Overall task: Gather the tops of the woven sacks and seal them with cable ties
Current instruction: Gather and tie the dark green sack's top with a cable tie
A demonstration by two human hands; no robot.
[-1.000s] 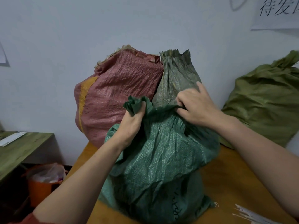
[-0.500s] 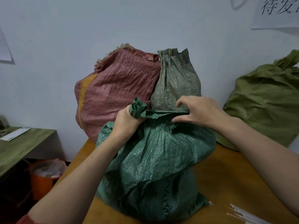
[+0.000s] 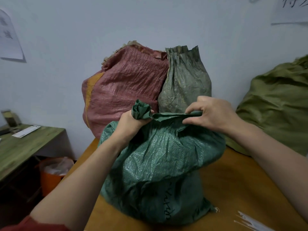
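Bin (image 3: 50, 179) left; red sack (image 3: 123, 90) behind green sack (image 3: 158, 164)

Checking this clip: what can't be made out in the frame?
Head view only:
- White strips, lower right: cut by the frame edge, blurred; cable ties or not, cannot tell.
- Green sack: contents hidden by its fabric; black writing lost in creases.
- Left hand: palm hidden by the bunched top it grips.
- Olive sack, right: cut by the frame edge.
- Wall notice: cut off, unreadable.
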